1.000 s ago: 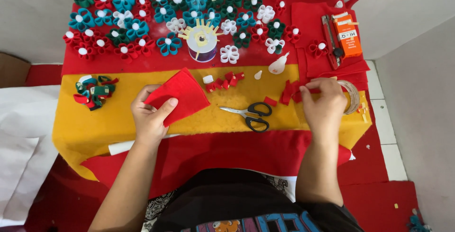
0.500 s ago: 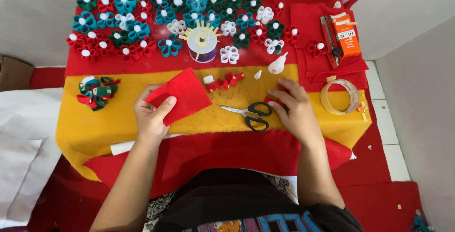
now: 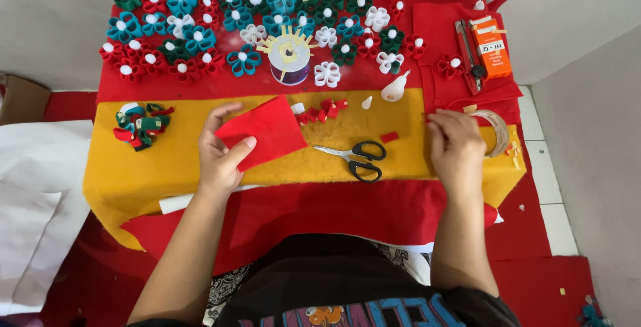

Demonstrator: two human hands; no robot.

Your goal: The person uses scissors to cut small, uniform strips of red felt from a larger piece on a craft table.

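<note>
On the yellow felt sheet (image 3: 167, 167), the left hand (image 3: 220, 156) pinches a flat red felt square (image 3: 264, 130); the right hand (image 3: 457, 150) rests open, fingers down, right of the black-handled scissors (image 3: 354, 156)

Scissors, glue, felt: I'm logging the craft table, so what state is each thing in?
Scissors: closed, flat on yellow felt.
Red felt piece: flat, pinched by left hand.
Glue bottle: lying on its side.
Tape roll: lying flat beside right hand.
Right hand: palm down, holding nothing visible.
</note>
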